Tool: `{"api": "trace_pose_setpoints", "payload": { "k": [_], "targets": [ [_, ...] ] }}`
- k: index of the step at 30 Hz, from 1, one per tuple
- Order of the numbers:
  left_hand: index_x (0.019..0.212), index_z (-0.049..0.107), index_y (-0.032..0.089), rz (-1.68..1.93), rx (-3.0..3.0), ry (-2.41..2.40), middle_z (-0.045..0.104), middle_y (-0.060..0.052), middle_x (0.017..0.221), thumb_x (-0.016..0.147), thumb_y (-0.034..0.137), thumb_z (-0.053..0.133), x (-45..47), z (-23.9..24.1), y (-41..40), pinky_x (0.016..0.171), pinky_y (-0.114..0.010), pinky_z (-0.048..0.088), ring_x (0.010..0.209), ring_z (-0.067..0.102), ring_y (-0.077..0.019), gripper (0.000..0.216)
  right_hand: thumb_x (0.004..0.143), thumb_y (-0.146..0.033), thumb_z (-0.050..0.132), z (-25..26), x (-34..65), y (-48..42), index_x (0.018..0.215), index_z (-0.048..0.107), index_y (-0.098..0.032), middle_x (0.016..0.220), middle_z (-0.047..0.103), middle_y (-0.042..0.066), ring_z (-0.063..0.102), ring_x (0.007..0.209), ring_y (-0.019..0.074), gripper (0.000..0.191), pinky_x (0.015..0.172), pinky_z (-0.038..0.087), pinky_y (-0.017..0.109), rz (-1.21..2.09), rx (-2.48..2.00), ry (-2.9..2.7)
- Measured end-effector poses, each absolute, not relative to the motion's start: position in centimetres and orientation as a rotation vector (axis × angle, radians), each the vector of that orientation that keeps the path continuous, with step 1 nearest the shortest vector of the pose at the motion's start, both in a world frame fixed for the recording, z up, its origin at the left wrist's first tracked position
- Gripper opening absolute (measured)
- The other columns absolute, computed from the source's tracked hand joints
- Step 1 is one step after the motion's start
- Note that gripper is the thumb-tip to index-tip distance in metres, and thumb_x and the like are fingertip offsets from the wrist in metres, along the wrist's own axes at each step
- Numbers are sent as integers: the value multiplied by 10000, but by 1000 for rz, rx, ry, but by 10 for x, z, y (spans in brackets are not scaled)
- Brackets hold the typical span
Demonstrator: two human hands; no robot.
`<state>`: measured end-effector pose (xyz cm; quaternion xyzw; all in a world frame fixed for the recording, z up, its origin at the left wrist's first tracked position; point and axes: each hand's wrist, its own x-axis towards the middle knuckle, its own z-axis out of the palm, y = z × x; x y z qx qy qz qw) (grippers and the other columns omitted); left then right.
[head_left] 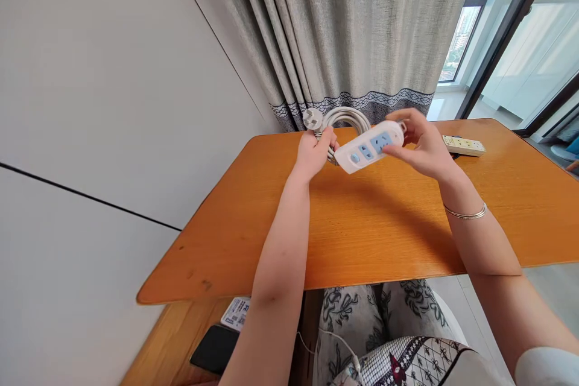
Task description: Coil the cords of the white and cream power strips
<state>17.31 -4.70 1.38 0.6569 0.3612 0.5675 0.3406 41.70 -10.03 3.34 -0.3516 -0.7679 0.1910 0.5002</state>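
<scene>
A white power strip [347,161] with blue socket panels is held tilted above the table. My right hand [423,143] grips its right end, thumb on the face and fingers behind the far edge. Close to the strip's left end, my left hand [315,152] is closed round the coiled white cord [350,113]. The cord's plug [312,119] sticks up above the left hand, its face toward me. Part of the coil is hidden behind the strip.
The wooden table [371,235] spans the view. A second, cream power strip [464,145] lies on its right side. Grey curtains [362,24] hang behind, and a white wall [90,102] stands at left. Below the table are a black flat object [214,348] and a white printed box [236,312].
</scene>
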Motion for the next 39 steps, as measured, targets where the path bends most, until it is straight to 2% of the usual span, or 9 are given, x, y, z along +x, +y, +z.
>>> {"api": "trace_pose_setpoints", "payload": {
  "k": [4,8,13,17,22,26,31,35,39],
  "targets": [
    [613,511,187,1363,1745,900,504,31,582,951,276,664,191,13,-55,595,-241,420,557,485,-106,381,851,-693,679,6,414,-63,1338,540,-305,1101,703,56,678,1021,232,638,855,599,388,629,-737,-1540],
    [585,481,193,1324,1601,885,455,36,547,953,332,663,202,7,-56,521,-245,352,491,410,-97,434,851,-702,656,-8,407,-54,1351,534,-327,1330,641,58,627,1218,245,636,990,591,441,886,-793,-1418],
    [717,661,168,1280,1365,959,621,4,610,916,373,688,200,2,-50,601,-242,464,592,593,-134,286,750,-542,831,-3,409,-65,1329,492,-372,1256,665,7,679,1111,219,692,840,658,423,1366,-735,-1410],
    [854,753,137,1195,1299,997,777,-56,815,885,484,710,199,-1,-47,713,-271,547,788,711,-195,351,683,-500,899,-4,409,-64,1131,552,-283,1108,702,9,706,966,193,607,711,663,338,1391,-724,-1343],
    [946,774,163,1121,1175,898,798,-96,920,874,720,614,199,-13,-36,771,-304,586,917,756,-244,584,651,-514,918,-11,403,-59,1062,572,-247,1013,749,17,720,778,165,600,636,660,331,1382,-771,-1232],
    [1081,730,195,1175,1009,649,794,-99,1026,859,698,660,212,-22,-34,875,-336,595,984,759,-234,553,668,-511,904,-15,398,-54,1040,560,-256,1069,763,13,741,825,172,567,677,666,334,1265,-786,-1012],
    [1075,671,173,1390,876,628,766,-55,913,830,543,789,247,-26,-48,839,-295,568,795,737,-154,459,770,-461,838,-22,384,-56,1065,533,-276,1134,754,-3,755,947,179,462,818,660,378,1201,-740,-764],
    [896,650,172,1646,652,754,603,40,613,935,591,636,259,-23,-53,583,-206,491,493,562,-77,421,778,-398,840,-26,367,-64,1074,576,-253,1151,767,31,748,1028,202,423,886,647,390,1264,-695,-729],
    [732,580,182,1702,516,843,448,67,490,983,655,484,255,-20,-50,478,-201,411,399,459,-72,543,759,-400,860,-28,357,-72,1078,612,-232,1130,782,57,747,1031,220,437,889,650,390,1331,-698,-742]
  ]
}}
